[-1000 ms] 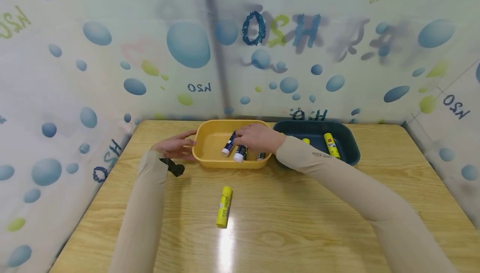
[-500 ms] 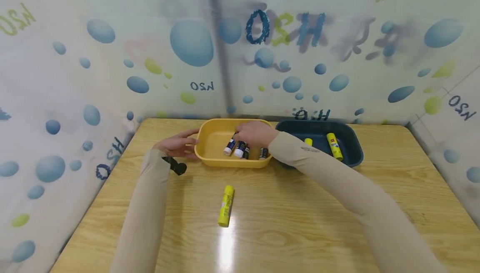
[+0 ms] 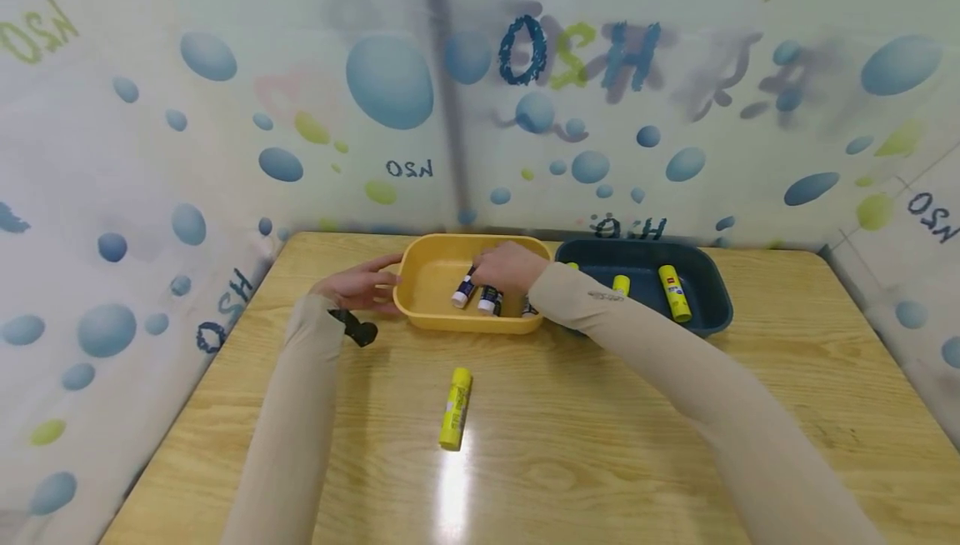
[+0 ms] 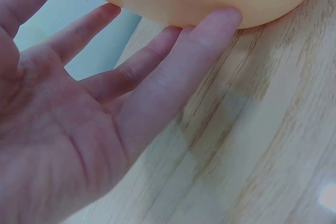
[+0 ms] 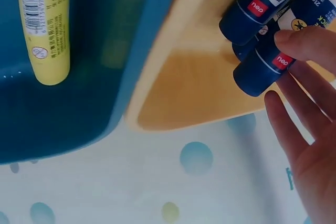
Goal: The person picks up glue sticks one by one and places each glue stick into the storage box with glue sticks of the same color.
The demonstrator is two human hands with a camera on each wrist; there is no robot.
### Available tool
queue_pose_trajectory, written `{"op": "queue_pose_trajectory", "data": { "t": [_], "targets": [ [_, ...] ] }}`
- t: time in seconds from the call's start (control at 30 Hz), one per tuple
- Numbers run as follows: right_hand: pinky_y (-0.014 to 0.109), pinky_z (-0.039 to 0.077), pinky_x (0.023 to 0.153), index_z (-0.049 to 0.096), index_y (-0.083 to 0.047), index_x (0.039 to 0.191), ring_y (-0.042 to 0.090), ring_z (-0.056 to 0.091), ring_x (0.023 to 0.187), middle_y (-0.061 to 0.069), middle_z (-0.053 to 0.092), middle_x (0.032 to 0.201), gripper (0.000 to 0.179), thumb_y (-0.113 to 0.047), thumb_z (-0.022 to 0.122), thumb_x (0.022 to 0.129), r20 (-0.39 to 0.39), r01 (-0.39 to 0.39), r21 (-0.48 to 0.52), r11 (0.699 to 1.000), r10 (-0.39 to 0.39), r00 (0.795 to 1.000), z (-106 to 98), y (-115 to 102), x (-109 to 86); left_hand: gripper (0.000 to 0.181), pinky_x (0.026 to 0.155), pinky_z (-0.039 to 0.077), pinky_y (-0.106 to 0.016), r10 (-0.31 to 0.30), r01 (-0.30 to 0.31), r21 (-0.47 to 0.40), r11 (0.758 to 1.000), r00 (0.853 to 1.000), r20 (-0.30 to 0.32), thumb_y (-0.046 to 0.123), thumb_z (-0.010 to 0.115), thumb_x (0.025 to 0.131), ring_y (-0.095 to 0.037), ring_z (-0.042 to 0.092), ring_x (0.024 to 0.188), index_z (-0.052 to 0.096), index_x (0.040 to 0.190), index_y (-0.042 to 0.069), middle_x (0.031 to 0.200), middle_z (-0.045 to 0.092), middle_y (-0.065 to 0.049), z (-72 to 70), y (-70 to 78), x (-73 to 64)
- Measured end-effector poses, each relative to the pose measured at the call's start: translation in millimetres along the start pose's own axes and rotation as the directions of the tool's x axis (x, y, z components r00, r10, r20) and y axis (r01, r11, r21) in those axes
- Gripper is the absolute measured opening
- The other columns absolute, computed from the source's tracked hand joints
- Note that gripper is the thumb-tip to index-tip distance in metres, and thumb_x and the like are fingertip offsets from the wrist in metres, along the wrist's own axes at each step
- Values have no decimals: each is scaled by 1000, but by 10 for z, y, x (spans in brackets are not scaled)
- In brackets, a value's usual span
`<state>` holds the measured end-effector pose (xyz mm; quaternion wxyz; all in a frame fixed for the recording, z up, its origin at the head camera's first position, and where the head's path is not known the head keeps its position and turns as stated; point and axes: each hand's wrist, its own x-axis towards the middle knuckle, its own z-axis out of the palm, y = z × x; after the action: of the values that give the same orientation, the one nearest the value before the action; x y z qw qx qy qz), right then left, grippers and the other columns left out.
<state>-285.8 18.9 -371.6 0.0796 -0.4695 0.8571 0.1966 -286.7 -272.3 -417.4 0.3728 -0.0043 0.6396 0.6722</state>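
My left hand (image 3: 360, 285) touches the left end of the yellow tray (image 3: 431, 322), fingers extended along its outer wall. In the left wrist view, fingertips (image 4: 227, 17) rest against the wall below the rim. My right hand (image 3: 512, 267) reaches into this tray and pinches a dark blue glue stick (image 5: 258, 72) near its dark end, thumb on top. Another dark blue glue stick (image 5: 247, 17) lies right beside it, and part of a third shows behind them. A white-ended glue stick (image 3: 464, 288) lies left of the hand. The hand partly hides the sticks in the head view.
A dark blue tray (image 3: 722, 288) stands right against the yellow one, holding several yellow glue sticks, one (image 3: 675, 293) near its right end. One yellow glue stick (image 3: 455, 408) lies on the wooden table (image 3: 585, 445) in front. A patterned curtain (image 3: 480, 153) hangs behind.
The head view has shifted slightly, moving the scene a little right. The glue stick at my right hand sits slightly farther back from the front wall. My left hand stays at the tray.
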Motion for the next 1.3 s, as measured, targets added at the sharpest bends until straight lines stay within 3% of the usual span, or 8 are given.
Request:
{"op": "queue_pose_trajectory", "data": {
  "t": [0.3,0.67,1.03,1.3],
  "targets": [
    [27,51,84,72,-20,109,14,59,92,-1,66,107,20,-10,64,93,-1,56,-40,998,-57,998,1,-101,98,63,100,42,-53,-7,7,-6,1000,1000,-11,4,41,102,-32,52,112,11,156,19,149,23,-23,-16,-7,21],
    [33,53,83,72,-18,110,17,60,100,2,68,109,17,-15,62,96,63,5,-61,998,-2,998,15,-168,137,64,99,43,-53,-6,6,-7,1000,1000,-1,4,41,102,-31,53,112,10,156,19,149,22,-24,-23,-12,27],
    [29,52,75,72,-17,106,17,57,85,2,67,99,14,-17,62,96,59,-6,-37,999,8,998,-70,-146,37,66,98,44,-53,-5,5,-6,1000,1000,2,4,43,102,-34,49,116,9,157,18,151,20,-24,-5,-4,24],
    [25,49,71,70,-17,100,15,50,78,0,62,93,9,-15,65,94,109,-27,9,1000,25,994,-193,-144,-82,65,97,45,-52,-17,17,-6,1000,1000,-11,4,42,102,-35,47,118,10,157,20,151,20,-20,-14,-2,36]
  ]
}}
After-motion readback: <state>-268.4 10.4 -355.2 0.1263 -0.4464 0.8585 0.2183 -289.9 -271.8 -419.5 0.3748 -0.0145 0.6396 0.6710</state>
